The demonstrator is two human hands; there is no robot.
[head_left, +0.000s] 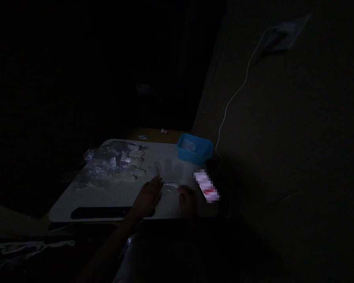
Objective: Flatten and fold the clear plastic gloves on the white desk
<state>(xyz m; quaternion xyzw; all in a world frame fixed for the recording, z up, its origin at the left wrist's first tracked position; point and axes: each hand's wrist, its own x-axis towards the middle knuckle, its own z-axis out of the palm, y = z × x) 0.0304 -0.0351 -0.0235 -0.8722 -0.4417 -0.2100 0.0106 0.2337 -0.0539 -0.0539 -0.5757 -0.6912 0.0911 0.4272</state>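
The view is very dark. My left hand [149, 195] lies on the white tabletop [103, 196] with its fingers stretched out, their tips beside a small shiny strip of clear plastic [171, 184]. At the strip's right end, my right hand [188, 199] is curled, thumb and finger closed on it. Several flat grey oval shapes [168, 166] lie just beyond my hands; their kind is hard to make out. Further left are pale pieces with dark curved edges [139, 171], next to crumpled clear plastic bags [112, 157].
A blue plastic basket [194, 155] with something clear inside stands at the back right. A lit phone [206, 186], blurred out, lies near the right edge. A white cable [246, 74] hangs along the wall. A long black recess [100, 212] runs along the front edge.
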